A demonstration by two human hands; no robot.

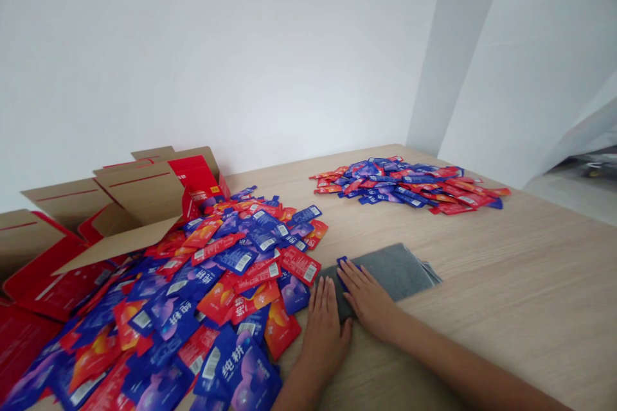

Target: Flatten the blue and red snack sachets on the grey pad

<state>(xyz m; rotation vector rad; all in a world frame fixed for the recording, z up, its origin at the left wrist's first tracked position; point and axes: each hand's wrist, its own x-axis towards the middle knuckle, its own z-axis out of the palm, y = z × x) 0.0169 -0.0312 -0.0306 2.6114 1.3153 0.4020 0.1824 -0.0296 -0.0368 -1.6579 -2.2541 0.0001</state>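
A dark grey flat piece [398, 266], perhaps cloth or plastic sheet, lies on the table with its far right end crumpled. My left hand [324, 327] lies flat at its left end, fingers stretched out side by side. Just to the right, my right hand [369, 298] presses flat on the grey piece, fingers extended. Under its fingertips shows the edge of a blue sachet [341, 264], mostly hidden. Left of my hands spreads a big heap of red and blue sachets [241, 260], printed with fruit pictures and barcodes.
Several open red cardboard boxes [144, 196] stand at the left behind the heap, flaps raised. A second pile of red and blue sachets [400, 183] lies toward the back right of the wooden table [511, 270]. A white wall [289, 58] rises behind.
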